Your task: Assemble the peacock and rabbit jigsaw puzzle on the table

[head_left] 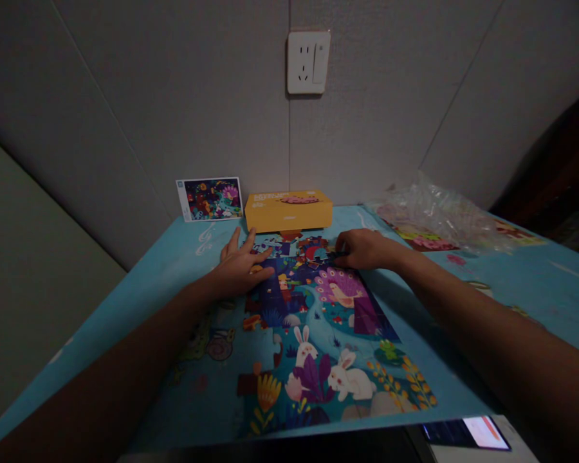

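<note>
A partly joined jigsaw puzzle (313, 334) with rabbits and a pink peacock lies on the blue table cover. My left hand (244, 263) rests over its upper left edge, fingers spread. Loose puzzle pieces (273, 246) lie just beyond those fingers. At the puzzle's upper right, my right hand (359, 249) has its fingers bent together at the edge of a dark piece beside a red and blue piece (313, 247). What sits between the right fingertips is mostly hidden, but the dark edge there looks like a puzzle piece.
A yellow box (289, 215) stands against the wall behind the pieces. Left of it leans a picture card (212, 199). Clear plastic wrapping (444, 215) lies at the back right over printed sheets. A lit phone (468, 432) is below the table's front edge.
</note>
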{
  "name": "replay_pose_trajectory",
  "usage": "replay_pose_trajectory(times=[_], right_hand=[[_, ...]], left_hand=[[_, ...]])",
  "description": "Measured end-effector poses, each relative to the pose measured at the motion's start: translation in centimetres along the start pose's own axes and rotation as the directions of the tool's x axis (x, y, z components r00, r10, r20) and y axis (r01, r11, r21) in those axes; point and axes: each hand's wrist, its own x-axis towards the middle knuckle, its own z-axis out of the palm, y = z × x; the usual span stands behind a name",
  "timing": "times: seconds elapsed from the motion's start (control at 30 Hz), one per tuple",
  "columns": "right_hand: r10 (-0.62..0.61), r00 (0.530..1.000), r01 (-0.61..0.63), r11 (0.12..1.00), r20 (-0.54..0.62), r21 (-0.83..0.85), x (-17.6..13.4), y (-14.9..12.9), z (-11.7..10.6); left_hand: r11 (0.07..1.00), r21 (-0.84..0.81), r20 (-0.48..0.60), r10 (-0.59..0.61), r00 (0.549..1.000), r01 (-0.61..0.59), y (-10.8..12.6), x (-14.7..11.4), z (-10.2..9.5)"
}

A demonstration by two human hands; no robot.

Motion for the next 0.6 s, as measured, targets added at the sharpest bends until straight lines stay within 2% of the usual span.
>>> replay_pose_trajectory(times=[0.17,0.4,0.6], right_hand=[[-0.015,1.000,0.014,0.999,0.026,0.039,0.21,-0.05,-0.03],[-0.014,1.000,0.014,1.000,0.011,0.016,0.16,-0.03,0.42],[-0.033,0.999,0.034,0.999,0.041,-0.011,-0.35,-0.35,0.11]], left_hand=[[1.000,-0.014,0.022,-0.013,1.000,0.013,0.25,-0.16,-0.31],[0.999,-0.044,0.034,-0.028,0.999,0.030,0.10,-0.03,-0.06],[0.998,-0.040,0.034,-0.048,0.998,0.049,0.06,0.02,-0.13]])
